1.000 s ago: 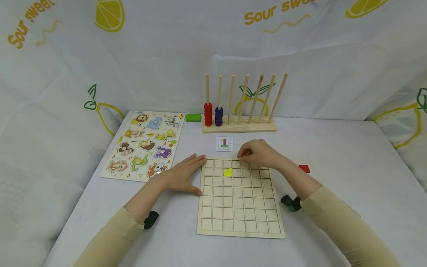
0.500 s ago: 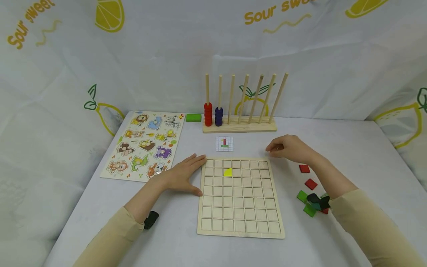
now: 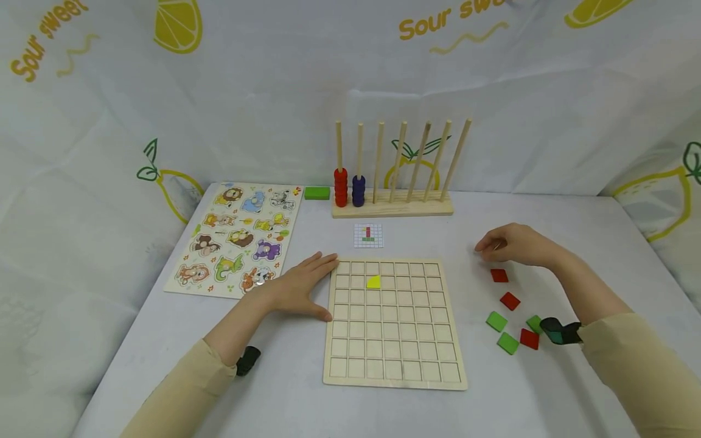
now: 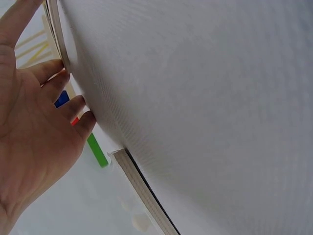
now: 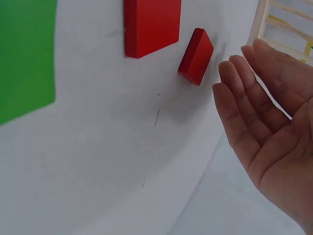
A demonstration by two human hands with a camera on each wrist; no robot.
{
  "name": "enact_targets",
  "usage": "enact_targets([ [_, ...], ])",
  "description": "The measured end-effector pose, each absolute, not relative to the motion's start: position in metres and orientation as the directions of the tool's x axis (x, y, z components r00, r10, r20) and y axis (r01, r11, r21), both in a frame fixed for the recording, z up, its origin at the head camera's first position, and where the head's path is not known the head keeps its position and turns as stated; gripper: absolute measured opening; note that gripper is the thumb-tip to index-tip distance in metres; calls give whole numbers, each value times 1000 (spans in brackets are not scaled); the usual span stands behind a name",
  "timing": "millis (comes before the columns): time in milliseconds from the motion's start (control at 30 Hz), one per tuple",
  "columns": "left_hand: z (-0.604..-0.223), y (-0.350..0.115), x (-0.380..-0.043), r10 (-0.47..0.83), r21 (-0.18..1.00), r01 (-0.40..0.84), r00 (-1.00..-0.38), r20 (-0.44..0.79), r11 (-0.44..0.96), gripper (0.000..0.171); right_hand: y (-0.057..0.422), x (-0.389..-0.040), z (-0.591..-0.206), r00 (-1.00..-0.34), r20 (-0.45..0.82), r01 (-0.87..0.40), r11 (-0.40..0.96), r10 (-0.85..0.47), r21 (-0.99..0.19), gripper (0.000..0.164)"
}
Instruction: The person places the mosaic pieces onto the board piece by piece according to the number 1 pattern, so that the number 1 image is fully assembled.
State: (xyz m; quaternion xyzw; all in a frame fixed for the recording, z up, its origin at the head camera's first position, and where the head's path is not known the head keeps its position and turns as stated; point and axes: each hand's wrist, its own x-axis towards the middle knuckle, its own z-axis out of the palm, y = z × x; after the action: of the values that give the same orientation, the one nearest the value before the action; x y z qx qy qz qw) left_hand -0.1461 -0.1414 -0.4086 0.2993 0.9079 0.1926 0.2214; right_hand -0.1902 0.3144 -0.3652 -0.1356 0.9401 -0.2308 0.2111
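Observation:
My left hand [image 3: 296,289] lies spread at the left edge of a wooden grid board [image 3: 391,331], thumb and fingertips touching that edge. One yellow quarter-round tile [image 3: 373,282] sits in a cell near the top of the board. To the right, my right hand [image 3: 517,244] hovers just beyond a red square tile [image 3: 499,275]. In the right wrist view its fingers [image 5: 239,103] are loosely bent with nothing between them, and they stay apart from the nearest red tile [image 5: 197,56]. Below are another red tile [image 3: 510,301] and a green tile [image 3: 496,321].
A pattern card [image 3: 369,235] lies beyond the board. Behind it stands a peg rack [image 3: 394,208] with red and blue beads. A green block [image 3: 317,193] and an animal puzzle board [image 3: 230,240] are at the left. Several tiles, including a green one [image 3: 507,343], lie near the right wrist.
My right hand has moved right, from the board's top edge to above the loose tiles, which are now uncovered. The left hand and the yellow tile have stayed in place.

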Motion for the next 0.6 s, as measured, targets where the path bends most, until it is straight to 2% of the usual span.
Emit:
enact_targets([
  [600,-409,-142,-147,638,475,474,-718,-280,742,109,346,-188,-379,-796,-493,-90,875,-351,-476,32],
])
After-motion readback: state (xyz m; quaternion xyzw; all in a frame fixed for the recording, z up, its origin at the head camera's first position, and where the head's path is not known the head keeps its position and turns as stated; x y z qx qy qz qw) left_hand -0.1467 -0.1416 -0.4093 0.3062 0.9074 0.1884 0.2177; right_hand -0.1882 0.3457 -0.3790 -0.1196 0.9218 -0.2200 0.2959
